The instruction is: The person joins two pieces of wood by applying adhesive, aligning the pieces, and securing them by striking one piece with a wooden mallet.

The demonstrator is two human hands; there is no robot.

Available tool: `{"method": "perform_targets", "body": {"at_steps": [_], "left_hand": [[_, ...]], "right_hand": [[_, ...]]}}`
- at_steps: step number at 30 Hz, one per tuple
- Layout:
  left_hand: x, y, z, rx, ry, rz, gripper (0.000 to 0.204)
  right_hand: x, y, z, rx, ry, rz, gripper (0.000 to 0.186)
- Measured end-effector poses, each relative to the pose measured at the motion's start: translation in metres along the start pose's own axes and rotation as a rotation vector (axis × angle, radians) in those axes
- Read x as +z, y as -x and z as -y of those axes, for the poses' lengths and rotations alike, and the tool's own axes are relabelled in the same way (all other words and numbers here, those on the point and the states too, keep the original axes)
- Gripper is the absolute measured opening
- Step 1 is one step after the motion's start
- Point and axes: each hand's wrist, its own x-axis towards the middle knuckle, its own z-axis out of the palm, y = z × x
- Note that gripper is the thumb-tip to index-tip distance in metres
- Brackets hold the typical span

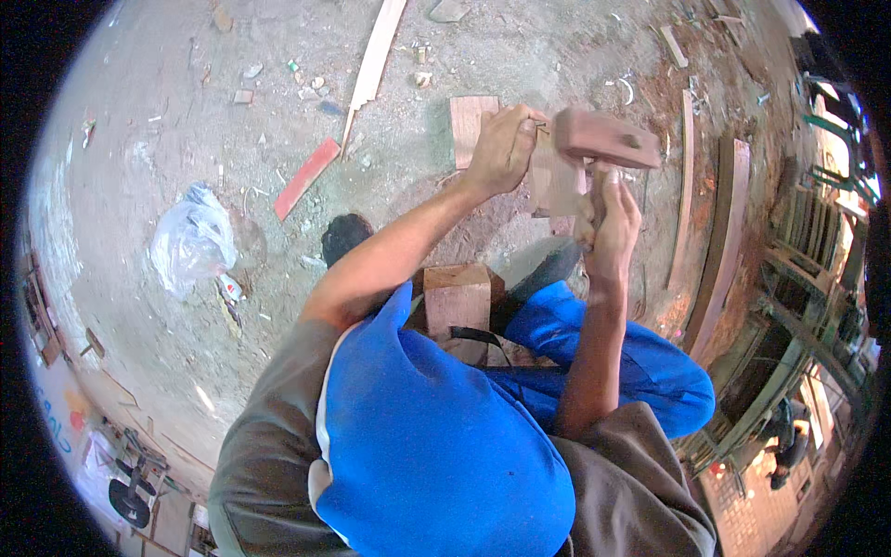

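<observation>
Wooden mallet (pixel 603 139), its handle gripped in the right hand (pixel 610 223), has its head just beyond that hand, long axis running left-right, left end near the left hand (pixel 504 148), which pinches a thin rod (pixel 541 123).

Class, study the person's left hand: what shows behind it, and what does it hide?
Behind the left hand, part of a wooden block shows. The hand covers the block's lower right; whether they touch cannot be seen.

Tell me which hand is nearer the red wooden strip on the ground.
Left. The left hand is to the right of the red wooden strip; the right hand, gripping a wooden mallet, is farther right.
</observation>
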Motion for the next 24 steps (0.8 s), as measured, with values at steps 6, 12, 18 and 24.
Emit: {"method": "perform_targets", "body": {"at_steps": [6, 12, 18, 24], "left_hand": [[-0.009, -0.009, -0.008, -0.053, -0.109, 0.111, 0.030], [-0.005, -0.010, -0.001, -0.026, -0.079, 0.045, 0.031], [-0.013, -0.008, -0.008, -0.097, -0.091, 0.116, 0.026], [-0.020, -0.012, -0.022, -0.082, 0.040, 0.214, 0.027]], "right_hand": [[0.006, 0.011, 0.009, -0.106, 0.211, 0.021, 0.031], [-0.002, 0.006, 0.005, -0.037, -0.015, 0.004, 0.030], [-0.006, 0.000, 0.001, 0.004, -0.121, -0.062, 0.032], [-0.004, -0.002, -0.012, -0.116, 0.096, -0.203, 0.034]]}}
